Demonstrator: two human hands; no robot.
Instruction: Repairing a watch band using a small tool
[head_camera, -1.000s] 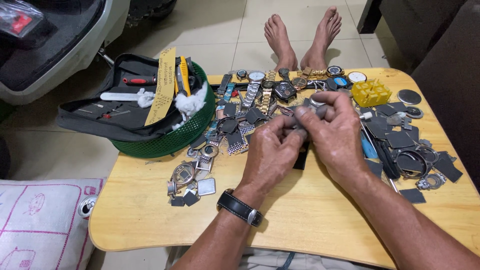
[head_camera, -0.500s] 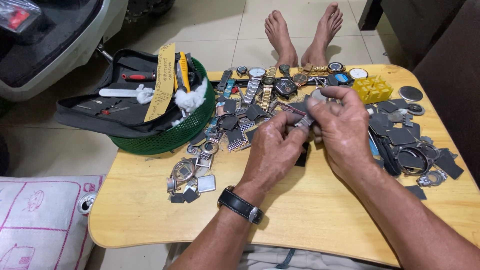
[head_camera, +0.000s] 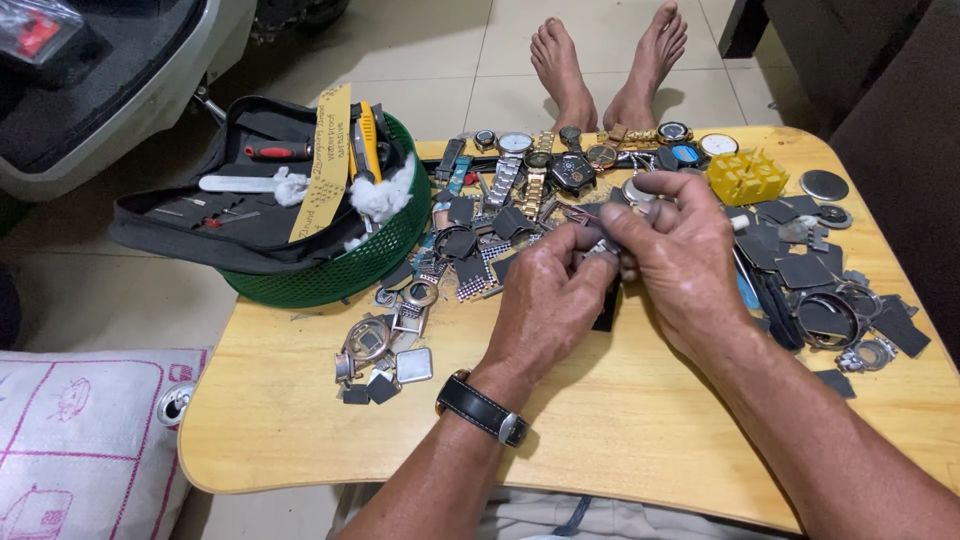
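Pinching a small metal watch part between both sets of fingers, the left hand and right hand meet above the middle of the wooden surface; what exactly the part is stays too small to tell. The left wrist carries a black-strapped wristwatch. Behind the hands: a row of assembled watches along the far edge. To the right: a yellow plastic holder block, dark case backs and round rings. To the left: a scatter of square watch cases and a green basket bearing a black tool pouch. Beyond the surface: two bare feet on the tiled floor.
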